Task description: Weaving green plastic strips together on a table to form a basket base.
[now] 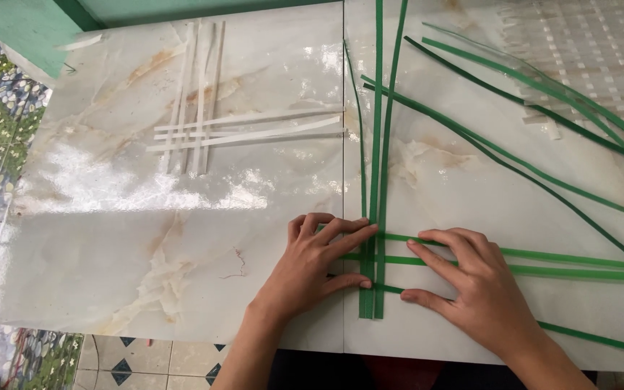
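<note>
Both hands flat on crossing green strips, upright strips point away.

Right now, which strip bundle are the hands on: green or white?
The green strips. Left hand and right hand press their crossing; the white strips lie apart, untouched, farther up the table.

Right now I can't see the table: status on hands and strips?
Left hand and right hand flat, pressing crossed green strips. Nothing gripped. White strips lie apart, top left; woven mat top right.
</note>
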